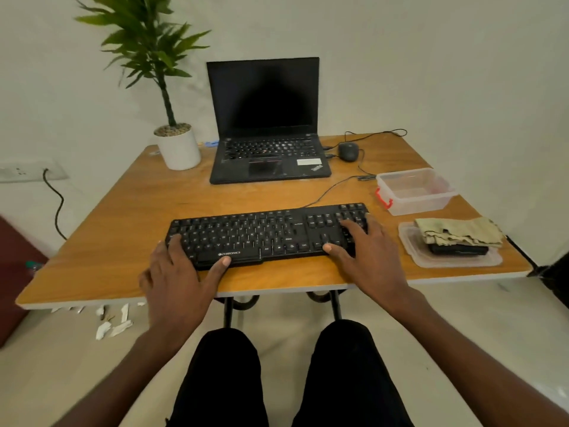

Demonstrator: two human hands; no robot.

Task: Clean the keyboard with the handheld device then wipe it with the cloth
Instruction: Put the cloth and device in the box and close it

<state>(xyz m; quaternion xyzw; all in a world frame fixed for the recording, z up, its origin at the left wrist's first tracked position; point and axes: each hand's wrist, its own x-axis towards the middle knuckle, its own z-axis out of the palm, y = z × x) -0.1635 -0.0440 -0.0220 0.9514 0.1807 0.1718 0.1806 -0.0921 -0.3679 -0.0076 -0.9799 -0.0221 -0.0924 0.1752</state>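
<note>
The keyboard [268,234], rigid and judged light, is lying near the table [123,217] front edge, being steadied at both ends by left hand [178,272] and right hand [366,251], fingers spread flat; end grips are being advised

Soft, even indoor light; faint shadows, slight overall blur, wide-angle bending at edges.

One keyboard [268,234], one laptop [268,124], one mouse [348,151], one plant [172,97]. One box [415,191], one lid [449,257], one cloth [458,231]. Two hands: left [181,275], right [366,257].
</note>
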